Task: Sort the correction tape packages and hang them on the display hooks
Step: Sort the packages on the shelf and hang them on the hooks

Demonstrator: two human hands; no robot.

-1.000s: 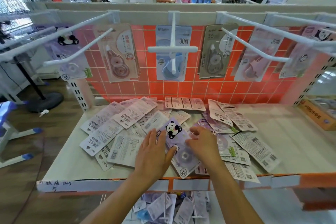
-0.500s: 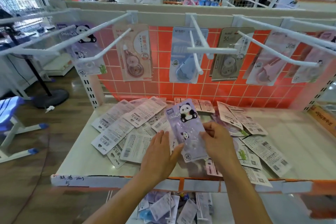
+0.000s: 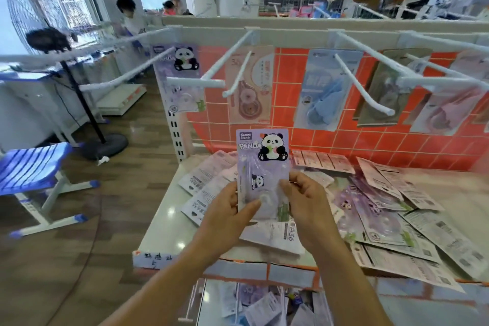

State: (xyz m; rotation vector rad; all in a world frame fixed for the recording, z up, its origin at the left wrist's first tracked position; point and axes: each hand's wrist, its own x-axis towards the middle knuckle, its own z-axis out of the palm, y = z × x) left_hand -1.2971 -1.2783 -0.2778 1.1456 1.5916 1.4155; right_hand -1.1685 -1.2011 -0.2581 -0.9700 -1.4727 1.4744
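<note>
I hold a purple panda correction tape package (image 3: 262, 164) upright above the shelf, face toward me. My left hand (image 3: 227, 217) grips its lower left edge with the thumb on the front. My right hand (image 3: 307, 206) pinches its lower right edge. Several more packages (image 3: 397, 219) lie scattered on the white shelf (image 3: 164, 222), most face down. White display hooks (image 3: 232, 60) stick out above; a matching panda package (image 3: 182, 79) hangs at the far left, with a beige one (image 3: 251, 87), a blue one (image 3: 325, 90) and others to its right.
An orange tiled back panel (image 3: 291, 113) stands behind the shelf. A blue chair (image 3: 34, 166) and a fan stand (image 3: 100, 140) are on the wooden floor to the left. A lower shelf holds more packages (image 3: 259, 307). People stand in the background.
Both hands picked the panda package off the pile and raised it upright. My view turned left, so the left hook with the matching panda package sits nearer the middle.
</note>
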